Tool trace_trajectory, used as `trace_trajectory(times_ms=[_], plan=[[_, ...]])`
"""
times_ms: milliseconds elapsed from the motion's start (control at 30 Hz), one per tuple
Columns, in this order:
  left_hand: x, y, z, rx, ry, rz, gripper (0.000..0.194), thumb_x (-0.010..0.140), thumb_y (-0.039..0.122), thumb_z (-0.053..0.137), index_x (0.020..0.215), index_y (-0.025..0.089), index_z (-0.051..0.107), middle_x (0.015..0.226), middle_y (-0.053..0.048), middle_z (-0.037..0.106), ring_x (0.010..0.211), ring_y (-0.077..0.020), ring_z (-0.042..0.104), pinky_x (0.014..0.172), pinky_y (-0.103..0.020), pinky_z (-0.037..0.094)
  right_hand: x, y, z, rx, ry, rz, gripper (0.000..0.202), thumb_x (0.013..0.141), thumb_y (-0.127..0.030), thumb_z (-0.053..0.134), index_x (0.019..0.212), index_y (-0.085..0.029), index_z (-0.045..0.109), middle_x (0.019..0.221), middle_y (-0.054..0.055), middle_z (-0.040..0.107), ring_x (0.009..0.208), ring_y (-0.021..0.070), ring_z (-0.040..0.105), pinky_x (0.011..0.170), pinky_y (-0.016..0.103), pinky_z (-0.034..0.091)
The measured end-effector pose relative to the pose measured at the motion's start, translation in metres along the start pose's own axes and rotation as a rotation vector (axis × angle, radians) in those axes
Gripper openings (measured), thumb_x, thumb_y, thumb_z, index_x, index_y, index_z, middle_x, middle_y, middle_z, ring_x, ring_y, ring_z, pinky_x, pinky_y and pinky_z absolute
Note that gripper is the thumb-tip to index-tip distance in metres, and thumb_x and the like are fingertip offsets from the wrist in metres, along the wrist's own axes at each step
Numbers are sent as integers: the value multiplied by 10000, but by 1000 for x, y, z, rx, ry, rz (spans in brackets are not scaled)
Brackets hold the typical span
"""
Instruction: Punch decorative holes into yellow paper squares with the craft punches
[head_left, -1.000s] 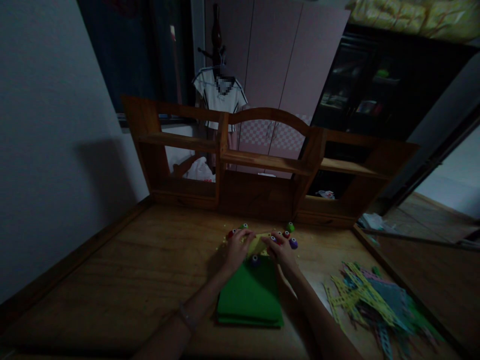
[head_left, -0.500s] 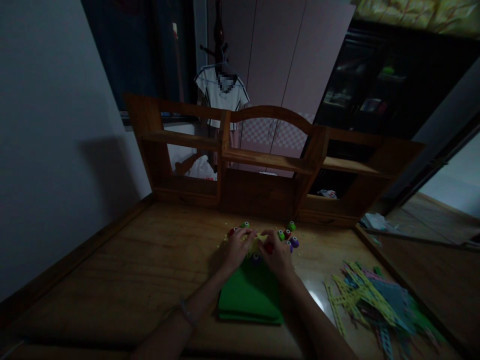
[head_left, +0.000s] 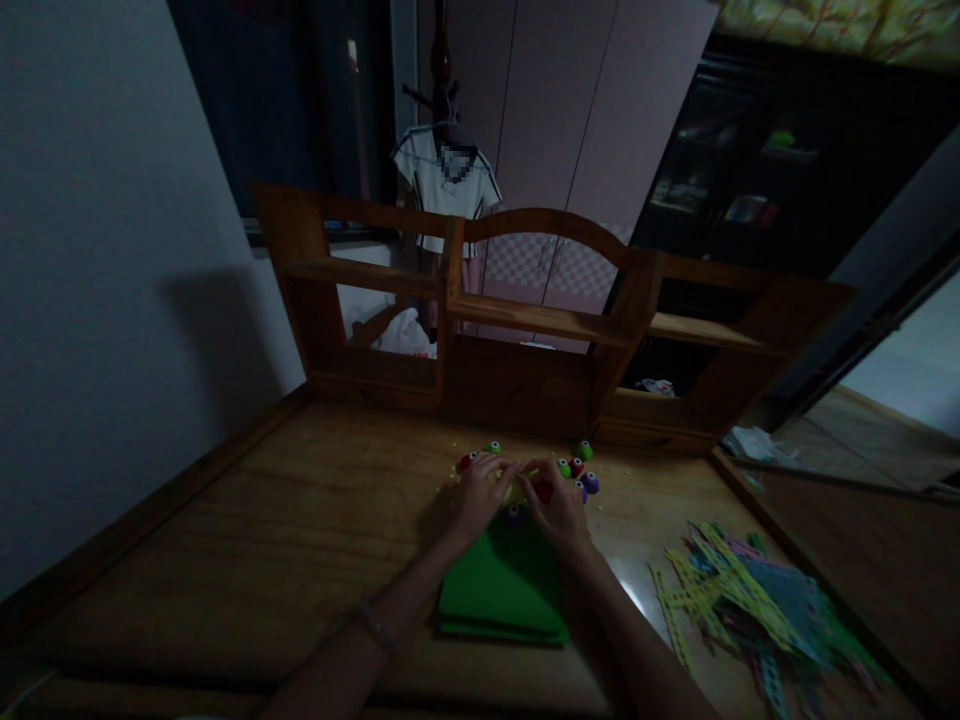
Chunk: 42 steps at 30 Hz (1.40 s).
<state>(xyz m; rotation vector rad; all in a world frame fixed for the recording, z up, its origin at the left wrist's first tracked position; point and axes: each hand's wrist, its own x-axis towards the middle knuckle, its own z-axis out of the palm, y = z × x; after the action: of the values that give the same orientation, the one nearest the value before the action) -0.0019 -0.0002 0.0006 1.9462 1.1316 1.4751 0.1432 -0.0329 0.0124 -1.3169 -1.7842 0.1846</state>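
Note:
My left hand and my right hand meet just beyond a green folded sheet or pad on the wooden table. Both hands have fingers pinched close together around something small and yellowish that I cannot make out. A red piece shows at my right hand's fingers. A purple ball with an eye lies between the hands. Left of them are a red ball and a green ball. Several more eyed balls, green, red and purple, sit right of my right hand.
A pile of yellow, pink, blue and green perforated strips covers the table's right side. Small yellow bits lie around the balls. A wooden shelf unit stands along the back edge, with a wall on the left.
My fingertips have come closer together, and my right hand's fingers have drawn in. The balls and the green sheet have not visibly moved on the table.

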Motion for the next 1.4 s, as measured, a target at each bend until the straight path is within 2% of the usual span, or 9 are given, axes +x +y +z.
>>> trace_trajectory(times_ms=[333,533,667,800,933,1000,1233,1400], plan=[[-1,3,-2,20,16,70,213,874,289,493,745,190,630,787,-44,628,831,-177,547,790,-306,402,1,5,2,-10,-3,-12,167,886,-355,500,956,-214,554,768,22,638,664,174,595,634,256,400],[-1,3,-3,4,5,39,235,873,312,491,748,191,650,802,-51,635,856,-178,557,806,-308,410,1,6,1,-45,0,-40,159,888,-354,515,935,-209,562,774,19,651,682,169,610,630,249,398],[1,2,-5,-62,-32,-46,218,838,346,542,763,196,681,812,-44,655,858,-176,572,819,-298,411,1,9,1,-125,-14,-88,158,899,-338,505,938,-198,566,751,22,644,671,170,603,619,253,388],[6,-1,-12,-167,-158,-182,286,776,429,601,745,164,703,789,-48,669,816,-180,590,773,-275,423,0,14,1,-212,-47,-172,143,909,-303,499,941,-189,580,746,33,643,674,179,600,626,262,383],[13,-8,-22,-323,-385,-399,389,718,500,627,794,130,719,728,-39,663,688,-155,579,593,-231,408,-1,12,-3,-243,-61,-255,114,907,-272,517,919,-196,602,798,43,653,731,183,604,679,268,387],[14,-13,-27,-376,-459,-476,419,688,512,649,844,130,723,734,-41,662,662,-141,565,546,-214,381,-1,9,-5,-231,-70,-299,110,909,-264,520,911,-197,608,812,44,656,740,179,604,691,266,388],[18,-22,-37,-430,-609,-469,409,623,463,718,833,113,740,790,-89,687,710,-160,579,614,-241,400,-3,3,-7,-284,-117,-437,106,906,-222,524,848,-186,606,744,35,634,686,165,580,671,272,361],[19,-21,-40,-381,-606,-414,386,645,472,704,783,114,740,744,-74,683,673,-146,574,595,-230,395,-4,1,-5,-303,-136,-467,103,916,-205,503,877,-177,594,763,39,635,711,166,583,696,276,357]])
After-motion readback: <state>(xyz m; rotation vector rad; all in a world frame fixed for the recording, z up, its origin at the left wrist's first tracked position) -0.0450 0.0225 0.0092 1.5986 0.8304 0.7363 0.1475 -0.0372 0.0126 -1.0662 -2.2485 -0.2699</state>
